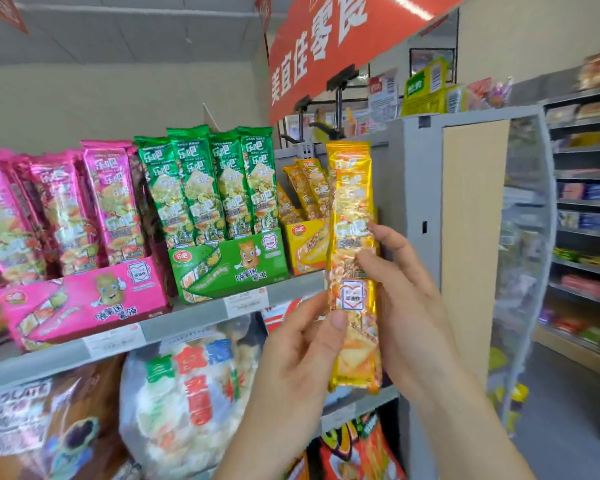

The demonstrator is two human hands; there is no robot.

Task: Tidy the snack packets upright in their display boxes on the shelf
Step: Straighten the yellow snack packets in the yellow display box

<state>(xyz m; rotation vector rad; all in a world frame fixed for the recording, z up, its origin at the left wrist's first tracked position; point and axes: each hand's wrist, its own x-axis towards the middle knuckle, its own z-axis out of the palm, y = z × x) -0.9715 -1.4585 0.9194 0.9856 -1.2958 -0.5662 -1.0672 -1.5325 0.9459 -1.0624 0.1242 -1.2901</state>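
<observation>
Seemingly the green display box (229,268) is already tidied, whereas one yellow snack packet (352,209) is held upright in front of the yellow display box (305,244), pinched low by the left hand (298,358) and gripped mid-height by the curled fingers (388,237) of the right hand (409,299), with leaning packets (309,188) left inside.

Retail snack shop, aisle view. Left of left hand (291,358): grey shelf (49,363) carrying pink display box (84,306), green display box (229,265), yellow display box (305,244), each stocked with matching packets (201,188). Paper price tags (246,301) along shelf edge. Below left hand: large bagged snacks (187,386) on lower tier. Above right hand (409,292): red banner (326,39) with white characters. Right of right hand: further shelving (586,202), rows of packaged goods across aisle.
</observation>
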